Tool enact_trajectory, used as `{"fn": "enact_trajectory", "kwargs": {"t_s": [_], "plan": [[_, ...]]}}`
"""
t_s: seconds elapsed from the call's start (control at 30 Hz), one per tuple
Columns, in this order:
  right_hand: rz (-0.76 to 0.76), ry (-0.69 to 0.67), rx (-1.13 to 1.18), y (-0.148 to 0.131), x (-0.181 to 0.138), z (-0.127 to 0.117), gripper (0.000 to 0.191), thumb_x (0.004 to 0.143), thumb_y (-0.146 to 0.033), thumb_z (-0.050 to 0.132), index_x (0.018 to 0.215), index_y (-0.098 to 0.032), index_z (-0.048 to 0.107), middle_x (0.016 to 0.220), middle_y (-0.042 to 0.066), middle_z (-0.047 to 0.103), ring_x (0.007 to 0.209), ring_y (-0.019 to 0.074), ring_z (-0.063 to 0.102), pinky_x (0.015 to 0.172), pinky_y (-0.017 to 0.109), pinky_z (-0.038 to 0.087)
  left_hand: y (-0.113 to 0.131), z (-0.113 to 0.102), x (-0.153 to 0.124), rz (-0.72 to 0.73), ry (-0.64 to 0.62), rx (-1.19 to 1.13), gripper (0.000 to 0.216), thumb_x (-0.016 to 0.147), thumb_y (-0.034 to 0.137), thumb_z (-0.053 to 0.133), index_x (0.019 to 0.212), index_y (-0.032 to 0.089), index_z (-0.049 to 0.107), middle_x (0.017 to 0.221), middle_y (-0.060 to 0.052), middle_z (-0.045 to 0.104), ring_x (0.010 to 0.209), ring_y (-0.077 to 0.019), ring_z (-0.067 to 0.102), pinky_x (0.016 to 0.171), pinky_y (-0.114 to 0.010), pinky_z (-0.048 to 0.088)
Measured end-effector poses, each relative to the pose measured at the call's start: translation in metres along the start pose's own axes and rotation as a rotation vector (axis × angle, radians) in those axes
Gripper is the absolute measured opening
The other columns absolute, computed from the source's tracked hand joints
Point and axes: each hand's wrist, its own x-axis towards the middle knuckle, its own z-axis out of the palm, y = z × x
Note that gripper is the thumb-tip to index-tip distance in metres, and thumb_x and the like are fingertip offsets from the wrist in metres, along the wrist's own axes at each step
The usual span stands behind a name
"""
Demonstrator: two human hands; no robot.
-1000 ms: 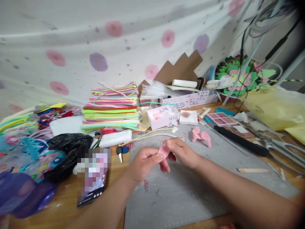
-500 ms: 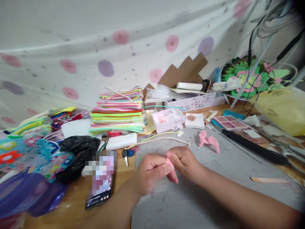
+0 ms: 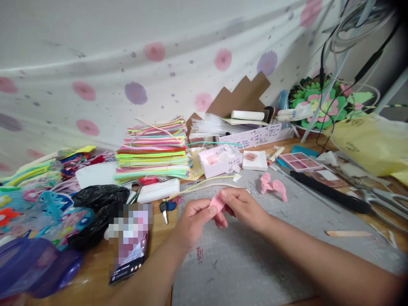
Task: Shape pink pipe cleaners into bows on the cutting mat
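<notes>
My left hand [image 3: 193, 221] and my right hand [image 3: 244, 206] meet above the grey cutting mat [image 3: 255, 255]. Both pinch one small pink soft piece [image 3: 218, 205] between thumb and fingertips; part of it hangs down below the fingers. Two more pink petal-like pieces [image 3: 273, 187] lie on the mat a little beyond my right hand. A pale cord [image 3: 204, 186] runs along the mat's far edge just past my knuckles.
A phone [image 3: 129, 246] lies left of my left forearm, with keys [image 3: 165, 208] and a black plastic bag [image 3: 95, 208] beside it. A stack of coloured sheets [image 3: 153, 148] stands behind. A black ruler [image 3: 331, 191], scissors [image 3: 379, 199] and a wooden stick [image 3: 347, 233] lie to the right.
Both hands keep hold of the pink piece and shift it slightly between the fingers; the view has swung a little. Nothing else on the table has moved.
</notes>
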Motion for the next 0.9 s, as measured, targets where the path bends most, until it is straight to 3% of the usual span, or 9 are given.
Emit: {"fn": "enact_trajectory", "kwargs": {"t_s": [0.13, 0.37, 0.5, 0.67, 0.9], "plan": [[0.012, 0.016, -0.076, -0.0049, 0.001, 0.0018, 0.048, 0.094, -0.041, 0.033, 0.058, -0.016, 0.052, 0.047, -0.002, 0.053, 0.047, 0.0091, 0.044, 0.049, 0.021, 0.033, -0.0001, 0.0002, 0.0014, -0.04, 0.009, -0.002, 0.024, 0.079, 0.031, 0.058, 0.071, 0.01, 0.067, 0.067, -0.007, 0.066, 0.063, -0.0169, 0.058, 0.063, -0.03, 0.046], [-0.081, 0.08, -0.412, 0.0014, 0.0016, -0.005, 0.045, 0.093, -0.034, 0.036, 0.056, -0.015, 0.05, 0.053, 0.0, 0.053, 0.053, 0.0093, 0.047, 0.056, 0.021, 0.034, 0.0043, 0.0057, 0.0018, -0.1, 0.061, -0.011, 0.027, 0.081, 0.033, 0.057, 0.07, 0.011, 0.066, 0.065, -0.005, 0.064, 0.062, -0.0155, 0.059, 0.059, -0.028, 0.047], [-0.101, 0.051, -0.437, -0.0018, 0.0002, -0.0044, 0.048, 0.094, -0.032, 0.034, 0.053, -0.016, 0.051, 0.05, -0.001, 0.054, 0.05, 0.0087, 0.047, 0.056, 0.02, 0.035, 0.0045, 0.0066, 0.0002, -0.081, 0.035, 0.01, 0.028, 0.082, 0.032, 0.056, 0.068, 0.01, 0.067, 0.066, -0.006, 0.066, 0.062, -0.0153, 0.059, 0.061, -0.028, 0.047], [-0.084, 0.017, -0.373, -0.0051, -0.0021, -0.004, 0.051, 0.094, -0.035, 0.034, 0.052, -0.015, 0.054, 0.051, 0.001, 0.059, 0.05, 0.0089, 0.052, 0.057, 0.02, 0.038, 0.0028, 0.0028, -0.0017, -0.051, 0.008, 0.042, 0.029, 0.082, 0.035, 0.057, 0.069, 0.011, 0.069, 0.067, -0.006, 0.067, 0.063, -0.0163, 0.06, 0.063, -0.029, 0.047], [0.058, -0.173, 0.074, -0.0035, -0.0055, 0.0038, 0.052, 0.093, -0.044, 0.032, 0.056, -0.015, 0.053, 0.049, 0.002, 0.058, 0.051, 0.0106, 0.053, 0.056, 0.022, 0.04, 0.0057, 0.0001, -0.0069, 0.004, -0.138, 0.08, 0.041, 0.08, 0.047, 0.055, 0.067, 0.011, 0.07, 0.061, -0.008, 0.066, 0.057, -0.0149, 0.06, 0.058, -0.026, 0.046]]}}
